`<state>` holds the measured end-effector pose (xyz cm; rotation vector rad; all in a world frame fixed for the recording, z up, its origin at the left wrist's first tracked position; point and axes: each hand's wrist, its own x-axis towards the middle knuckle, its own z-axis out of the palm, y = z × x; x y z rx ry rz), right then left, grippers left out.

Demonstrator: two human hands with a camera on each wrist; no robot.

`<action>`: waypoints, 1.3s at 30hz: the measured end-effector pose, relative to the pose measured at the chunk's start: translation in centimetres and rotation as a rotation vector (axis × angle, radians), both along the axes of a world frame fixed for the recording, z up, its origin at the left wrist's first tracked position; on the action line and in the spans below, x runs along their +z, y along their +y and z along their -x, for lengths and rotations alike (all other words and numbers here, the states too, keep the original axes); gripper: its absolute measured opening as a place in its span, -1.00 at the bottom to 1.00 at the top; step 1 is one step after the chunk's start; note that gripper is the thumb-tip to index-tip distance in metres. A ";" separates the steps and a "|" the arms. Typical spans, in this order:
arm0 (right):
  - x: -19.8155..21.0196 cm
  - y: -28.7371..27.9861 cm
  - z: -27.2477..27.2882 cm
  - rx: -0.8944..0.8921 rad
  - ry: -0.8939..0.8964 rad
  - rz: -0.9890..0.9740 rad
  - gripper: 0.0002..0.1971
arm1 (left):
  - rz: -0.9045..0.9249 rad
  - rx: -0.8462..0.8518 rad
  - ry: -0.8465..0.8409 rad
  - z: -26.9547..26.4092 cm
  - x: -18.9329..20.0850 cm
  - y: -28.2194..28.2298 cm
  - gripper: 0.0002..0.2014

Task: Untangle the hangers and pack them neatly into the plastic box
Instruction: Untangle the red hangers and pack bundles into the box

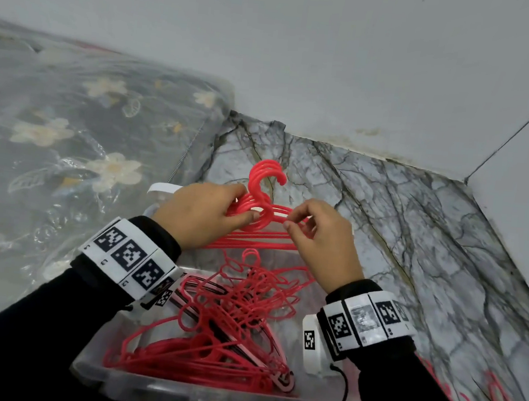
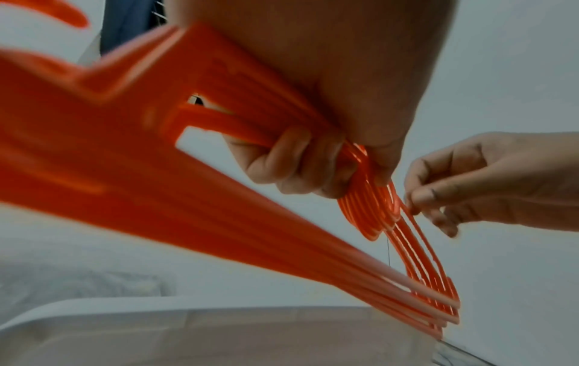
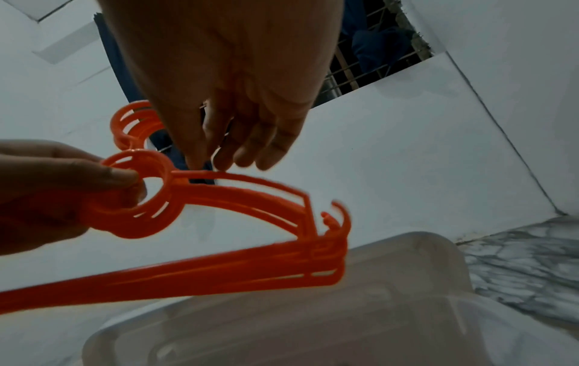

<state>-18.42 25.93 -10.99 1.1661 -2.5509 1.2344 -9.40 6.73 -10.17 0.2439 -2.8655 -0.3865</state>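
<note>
While held, hangers (image 1: pixel 257 214) above box rim (image 1: pixel 142 379).

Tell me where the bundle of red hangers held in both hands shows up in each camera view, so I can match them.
Head: the held hanger bundle sits centre, hooks pointing up, between the left hand and the right hand.
Left wrist: the bundle sweeps from the left edge to lower right, gripped near its hooks.
Right wrist: the bundle crosses the lower left; its rings lie mid-left.
Shared landmark: the clear plastic box below the bundle in every view.
</note>
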 end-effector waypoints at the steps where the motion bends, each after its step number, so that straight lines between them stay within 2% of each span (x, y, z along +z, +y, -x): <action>1: -0.3 0.0 0.2 0.029 -0.038 -0.102 -0.89 | 0.005 0.008 0.001 0.0 0.0 -0.2 -0.62; 3: -1.3 -0.2 0.1 0.099 -0.083 -0.341 -0.92 | -0.034 0.016 -0.001 0.1 0.0 -0.5 -0.62; 5: -2.6 -0.7 -0.5 0.156 -0.050 -0.546 -0.97 | -0.092 0.037 0.003 0.1 0.1 -0.9 -0.61; 8: -4.9 -1.9 -1.9 0.287 0.012 -0.816 -0.85 | -0.125 0.074 0.023 0.2 0.2 -1.0 -0.62; 11: -7.7 -2.9 -3.6 0.421 0.028 -1.049 -0.65 | -0.079 0.073 0.025 0.1 0.3 -1.0 -0.60; 14: -10.2 -3.3 -5.1 0.483 0.009 -1.135 -0.57 | -0.044 0.063 0.021 0.0 0.3 -1.0 -0.59; 17: -11.1 -3.4 -6.0 0.490 -0.166 -1.163 -0.53 | -0.013 0.060 0.018 0.0 0.1 -0.8 -0.65; 20: -11.2 -4.0 -6.4 0.483 -0.260 -1.111 -0.88 | -0.009 0.054 0.012 -0.1 0.0 -0.9 -0.64; 22: -10.2 -4.3 -6.0 0.471 -0.239 -1.093 -0.71 | -0.007 0.060 0.007 -0.1 0.1 -1.1 -0.62; 25: -7.0 -4.3 -4.7 0.421 -0.181 -0.975 -0.85 | -0.006 0.089 0.017 -0.2 0.1 -1.4 -0.62; 30: -1.8 -2.8 -2.1 0.280 -0.095 -0.619 -0.86 | -0.031 0.160 0.082 -0.2 0.4 -1.8 -0.53; 34: 0.8 -0.7 -0.3 0.183 -0.228 -0.303 -0.87 | -0.079 0.155 0.111 -0.2 0.4 -2.0 -0.44; 39: 1.4 0.6 1.2 0.160 -0.347 -0.096 -0.86 | -0.186 0.079 0.037 0.2 0.0 -1.7 -0.17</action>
